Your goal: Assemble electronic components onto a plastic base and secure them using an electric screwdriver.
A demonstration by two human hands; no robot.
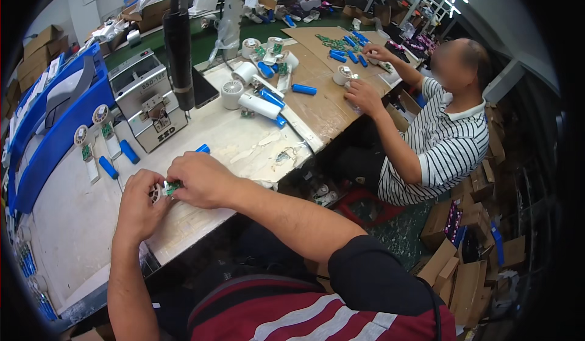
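Observation:
Near the table's front edge, my left hand (139,206) is closed round a small white fan part (155,193) with a round grille, mostly covered by the fingers. My right hand (206,179) pinches a small green circuit board (172,187) right beside it. Whether board and fan part are joined, I cannot tell. Just beyond my right hand lies a blue cylindrical battery (203,148), partly hidden. Two more blue batteries, one nearer (108,167) and one farther (129,151), rest to the left. Close by are two white fan pieces with circuit boards attached, one of them at the left (88,152).
A silver box-shaped machine (137,85) stands behind my hands, with a black hanging tool (178,61) beside it. A blue bin (58,112) borders the left. White fans (232,94) and batteries are heaped farther back. A co-worker (439,134) in a striped shirt works at right.

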